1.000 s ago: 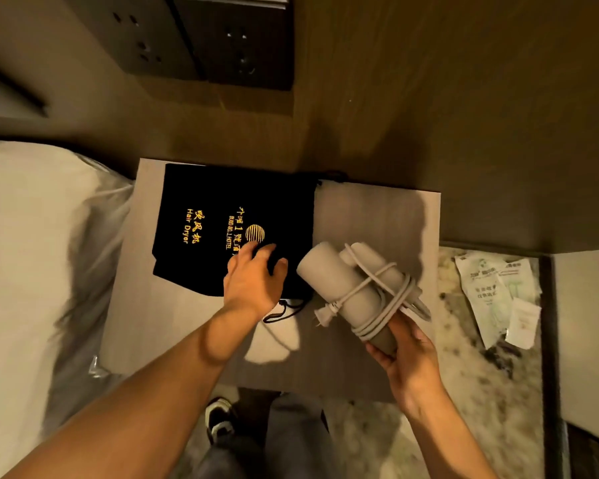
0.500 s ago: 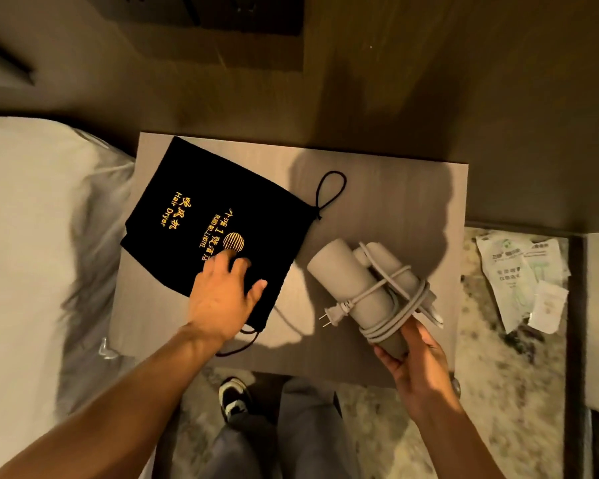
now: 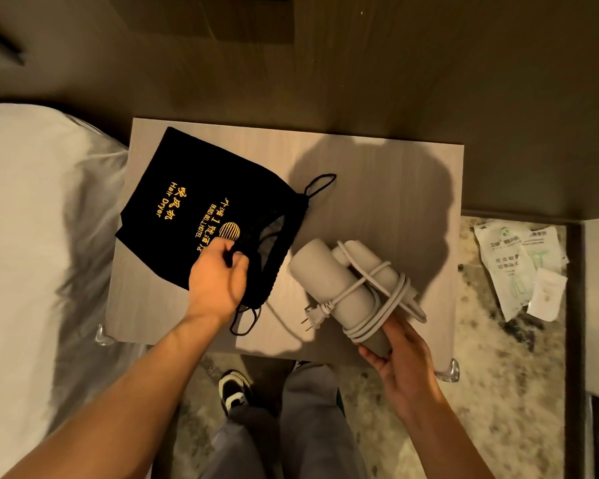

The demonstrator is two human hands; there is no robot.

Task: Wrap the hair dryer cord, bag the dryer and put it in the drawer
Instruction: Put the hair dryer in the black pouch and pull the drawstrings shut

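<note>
A bed [image 3: 32, 219] lies left of the table [image 3: 377, 188]. On the table's left half lies the black bag [image 3: 194, 205], its mouth edge pinched in the left hand [image 3: 217, 281]. Right of the bag, the right hand [image 3: 403, 361] grasps the hair dryer [image 3: 329, 278] over the table, its cord [image 3: 384, 305] wrapped around it. Packets [image 3: 519, 264] lie on the floor right of the table.

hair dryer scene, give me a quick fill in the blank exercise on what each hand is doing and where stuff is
1. The right hand holds the hair dryer, which has its ____ wrapped around it.
2. The left hand pinches the open edge of the ____ bag.
3. The gold English words on the bag read "Hair ____".
4. The bag lies on the table, to the ____ of the dryer in the picture.

Missing words: cord; black; Dryer; left
</note>
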